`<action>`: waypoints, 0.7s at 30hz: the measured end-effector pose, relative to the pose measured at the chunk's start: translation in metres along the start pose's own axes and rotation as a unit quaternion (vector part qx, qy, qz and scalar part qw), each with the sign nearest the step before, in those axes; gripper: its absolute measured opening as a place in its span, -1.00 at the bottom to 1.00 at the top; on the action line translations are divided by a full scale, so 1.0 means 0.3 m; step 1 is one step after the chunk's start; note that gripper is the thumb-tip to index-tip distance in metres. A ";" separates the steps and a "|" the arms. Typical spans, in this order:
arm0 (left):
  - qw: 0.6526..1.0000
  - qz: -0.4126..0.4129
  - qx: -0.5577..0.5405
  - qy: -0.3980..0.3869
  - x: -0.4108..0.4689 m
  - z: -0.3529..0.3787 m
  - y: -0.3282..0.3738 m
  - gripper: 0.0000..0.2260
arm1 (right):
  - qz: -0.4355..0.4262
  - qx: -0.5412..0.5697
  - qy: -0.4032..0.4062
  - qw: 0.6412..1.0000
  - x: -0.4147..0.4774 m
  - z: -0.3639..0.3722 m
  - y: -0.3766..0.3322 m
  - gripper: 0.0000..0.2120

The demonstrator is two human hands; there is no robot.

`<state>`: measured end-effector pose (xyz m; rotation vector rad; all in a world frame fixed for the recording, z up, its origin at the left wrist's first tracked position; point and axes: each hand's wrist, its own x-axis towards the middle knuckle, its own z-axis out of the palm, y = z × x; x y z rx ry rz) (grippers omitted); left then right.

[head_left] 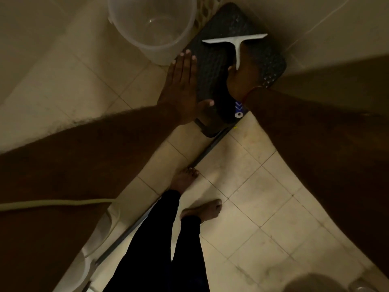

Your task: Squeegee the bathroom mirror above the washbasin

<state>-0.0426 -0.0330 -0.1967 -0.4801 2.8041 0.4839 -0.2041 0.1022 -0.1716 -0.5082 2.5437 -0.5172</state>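
My right hand grips the handle of a white squeegee, whose T-shaped blade points away from me over a dark textured stool. My left hand is held flat with fingers straight and close together, just left of the stool and holding nothing. Neither the mirror nor the washbasin is in view; the camera looks down at the floor.
A clear plastic bucket stands on the beige tiled floor beside the stool. A tiled wall rises at the right. My bare feet and dark trousers are below. A pale hose runs at the left.
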 end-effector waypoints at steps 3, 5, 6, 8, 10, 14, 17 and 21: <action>1.000 0.011 0.009 -0.006 -0.020 0.020 -0.002 0.15 | -0.029 -0.017 -0.014 0.999 0.019 0.000 0.018 -0.32; 1.000 0.005 0.017 -0.016 -0.032 0.024 0.002 0.14 | -0.029 -0.005 -0.023 0.999 0.017 0.007 0.022 -0.30; 1.000 0.000 0.016 -0.024 -0.038 0.023 0.003 0.14 | -0.022 0.009 -0.026 0.999 0.013 0.012 0.023 -0.29; 0.999 -0.005 0.009 -0.041 -0.054 0.018 0.006 0.13 | -0.005 0.051 -0.025 0.998 -0.003 0.019 0.030 -0.30; 0.999 -0.005 0.009 -0.040 -0.076 0.014 0.009 0.13 | -0.001 0.076 -0.004 0.997 -0.033 0.026 0.046 -0.28; 0.999 -0.009 0.015 -0.048 -0.114 -0.015 0.027 0.12 | 0.028 0.073 0.012 0.997 -0.143 0.017 0.068 -0.24; 0.998 -0.005 0.025 -0.055 -0.115 -0.066 0.059 0.13 | 0.022 0.038 0.001 0.999 -0.215 -0.004 0.084 -0.21; 0.998 0.029 0.052 -0.021 -0.110 -0.139 0.119 0.14 | -0.033 -0.013 0.010 0.999 -0.308 -0.073 0.069 -0.20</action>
